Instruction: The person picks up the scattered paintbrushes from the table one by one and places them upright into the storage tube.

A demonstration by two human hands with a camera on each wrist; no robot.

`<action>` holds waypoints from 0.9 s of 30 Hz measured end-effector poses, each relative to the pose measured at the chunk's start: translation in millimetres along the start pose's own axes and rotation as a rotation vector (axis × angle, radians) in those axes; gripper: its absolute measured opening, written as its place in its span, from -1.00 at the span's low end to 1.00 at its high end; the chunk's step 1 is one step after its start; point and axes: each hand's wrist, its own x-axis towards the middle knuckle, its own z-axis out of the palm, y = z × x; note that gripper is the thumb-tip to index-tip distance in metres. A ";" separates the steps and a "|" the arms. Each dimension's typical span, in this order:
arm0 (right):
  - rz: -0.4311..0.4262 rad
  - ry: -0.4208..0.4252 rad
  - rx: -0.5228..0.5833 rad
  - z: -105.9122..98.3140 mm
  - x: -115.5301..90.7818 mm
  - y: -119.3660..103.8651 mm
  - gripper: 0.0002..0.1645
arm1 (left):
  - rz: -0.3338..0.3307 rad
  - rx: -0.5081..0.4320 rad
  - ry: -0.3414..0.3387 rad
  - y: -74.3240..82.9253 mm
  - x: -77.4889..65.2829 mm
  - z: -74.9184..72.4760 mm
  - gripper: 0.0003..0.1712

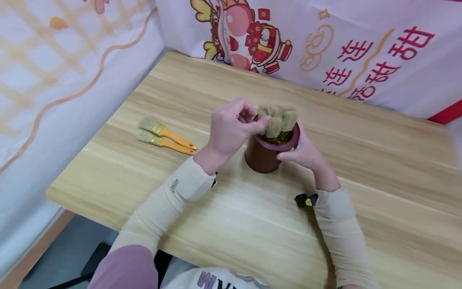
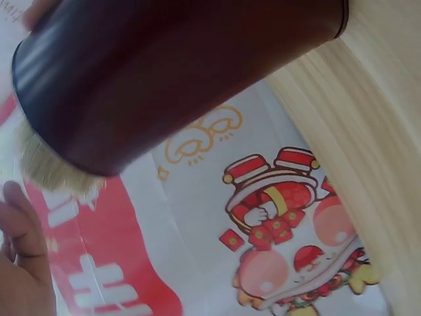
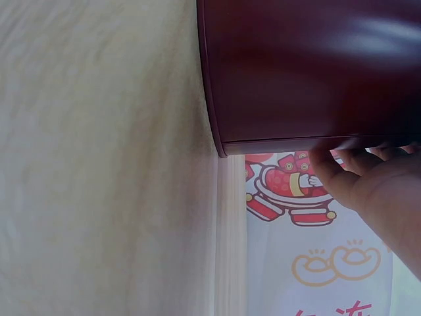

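Observation:
A brown cylindrical container [image 1: 262,158] with a dark red rim stands on the table, holding several paint brushes [image 1: 275,123] with their pale bristles up. My right hand [image 1: 302,151] grips its right side near the rim, thumb in front; in the right wrist view the fingers [image 3: 342,172] reach round the wall. Beside the bristles is my left hand [image 1: 232,126], its thumb extended towards them and the other fingers loosely bent. The left wrist view shows its fingers [image 2: 23,227] a little apart from the bristles [image 2: 56,164], holding nothing visible. The handles are hidden inside the container.
Two paint brushes [image 1: 169,142] with orange handles lie side by side on the wooden table [image 1: 231,224], left of the left hand. A printed white cloth [image 1: 288,24] hangs behind the table, and another [image 1: 68,76] covers the left side.

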 end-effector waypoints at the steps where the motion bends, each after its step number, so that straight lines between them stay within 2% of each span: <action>1: 0.008 0.007 -0.001 -1.6 -1.8 -1.8 0.35 | -0.014 -0.015 0.031 -3.4 -1.9 -3.1 -0.68; 2: 0.017 0.017 -0.009 -3.9 -4.4 -3.6 0.34 | -0.044 -0.023 0.063 -7.4 -4.2 -6.5 -0.70; 4: 0.022 0.038 -0.020 -9.2 -10.6 -6.9 0.32 | -0.190 0.003 0.111 -17.3 -8.5 -15.4 -0.74; 7: 0.009 0.051 -0.036 -15.5 -19.3 -9.6 0.29 | -0.538 0.111 0.118 -41.3 -13.5 -34.5 -0.74; 9: -0.003 0.051 -0.026 -16.8 -22.5 -8.9 0.27 | -0.775 0.224 0.055 -59.8 -15.8 -50.3 -0.66; 10: -0.010 0.052 -0.016 -16.7 -23.4 -7.8 0.26 | -0.869 0.279 0.008 -70.1 -16.9 -57.9 -0.61; 11: -0.019 0.051 -0.007 -16.3 -23.7 -6.4 0.25 | -0.946 0.330 -0.053 -80.0 -18.2 -64.9 -0.57; 13: -0.043 0.043 0.032 -14.7 -22.5 -3.2 0.24 | -1.043 0.452 -0.182 -96.4 -21.4 -75.9 -0.52; 16: -0.079 0.020 0.077 -12.1 -17.8 1.1 0.23 | -1.113 0.583 -0.337 -116.4 -26.3 -85.6 -0.48; 19: -0.090 0.000 0.074 -8.2 -10.6 1.8 0.22 | -1.121 0.693 -0.440 -127.2 -28.6 -91.5 -0.48; 24: -0.040 -0.025 -0.057 6.4 1.4 -1.5 0.23 | -1.099 0.896 -0.582 -130.5 -33.2 -106.9 -0.52; 27: -0.020 -0.017 -0.087 3.0 -1.1 -3.3 0.26 | -1.076 0.967 -0.637 -129.6 -32.5 -99.8 -0.51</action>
